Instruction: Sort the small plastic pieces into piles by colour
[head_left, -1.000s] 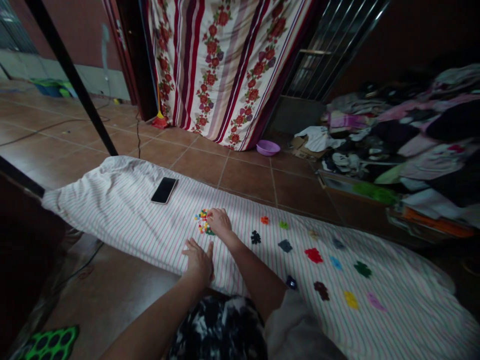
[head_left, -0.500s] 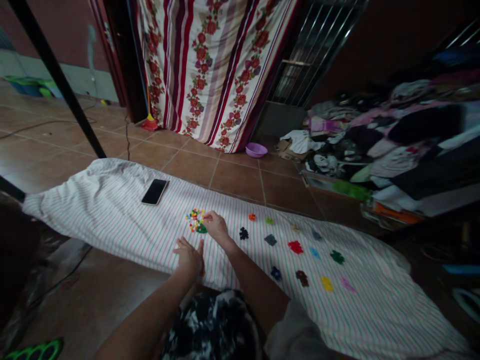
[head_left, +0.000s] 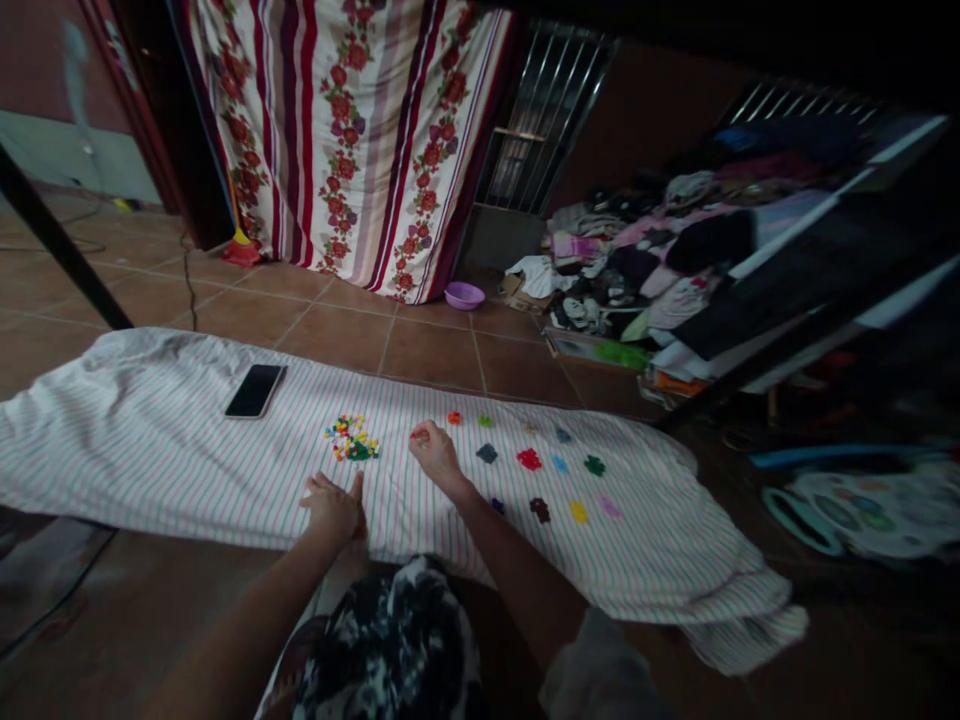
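My right hand [head_left: 437, 456] is pinched on a small red piece [head_left: 418, 434], held over the striped cloth [head_left: 172, 430]. What kind of piece it is, I cannot make out. Resting near the cloth's front edge, my left hand [head_left: 332, 507] has its fingers spread and holds nothing. Just beyond it lies a loose heap of mixed coloured pieces [head_left: 351, 438], with green ones at the near side. Right of my right hand are small piles sorted by colour, among them an orange pile [head_left: 454, 418], a grey pile [head_left: 487, 453], a red pile [head_left: 529, 459] and a brown pile [head_left: 539, 510].
A phone [head_left: 256, 391] lies on the cloth at the left. Beyond, a purple basin [head_left: 464, 295] and a red broom [head_left: 241, 250] stand on the tiled floor before a flowered curtain [head_left: 345, 140]. Heaped clothes [head_left: 637, 240] fill the far right.
My right hand has moved right, away from the mixed heap, carrying the small red piece. My left hand stays by the heap. The camera view has turned to the right.
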